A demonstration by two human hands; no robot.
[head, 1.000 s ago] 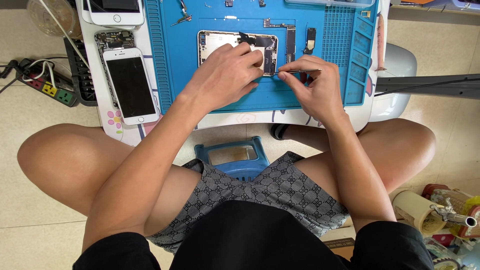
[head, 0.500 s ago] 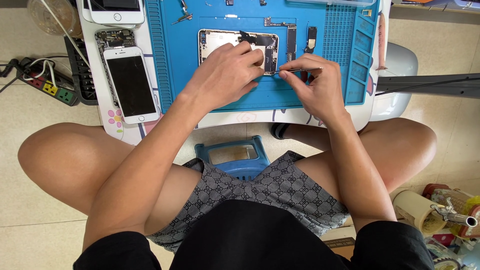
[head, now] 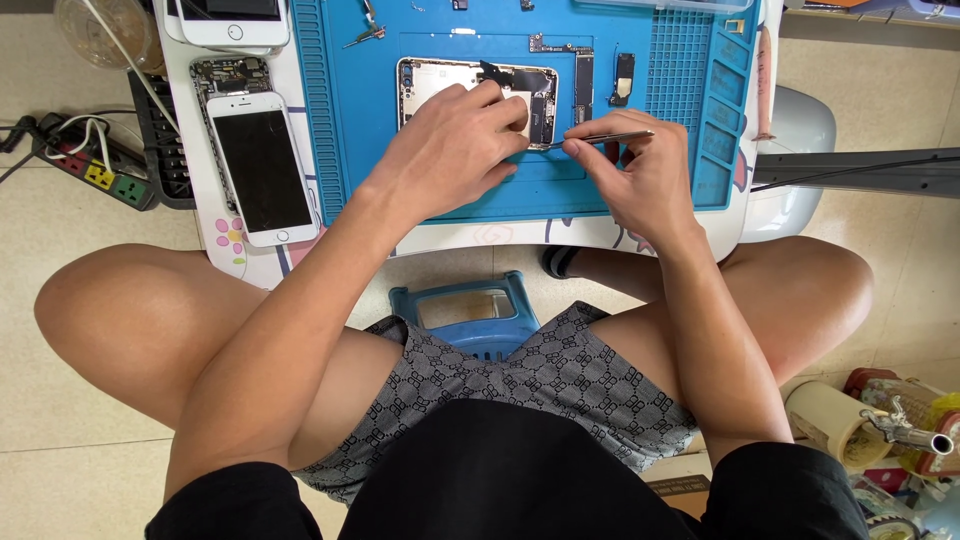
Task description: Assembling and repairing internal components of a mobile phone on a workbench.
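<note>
An opened phone body (head: 430,80) with its insides showing lies on a blue work mat (head: 350,130) on a small white table. My left hand (head: 450,145) rests on the phone body, fingers pressing its right half. My right hand (head: 635,170) pinches metal tweezers (head: 600,138), their tip touching the phone's right edge. A long circuit board (head: 583,85) and a small black part (head: 624,75) lie on the mat just right of the phone.
A white phone (head: 260,170) lies face up at the table's left, over another opened phone (head: 232,75). A power strip (head: 90,165) sits on the floor at left. A blue stool (head: 470,315) shows between my knees. Tape rolls and clutter (head: 880,420) lie at right.
Both hands stay on the phone body. My right hand has shifted the tweezers slightly, with the tip still at the phone's right edge.
</note>
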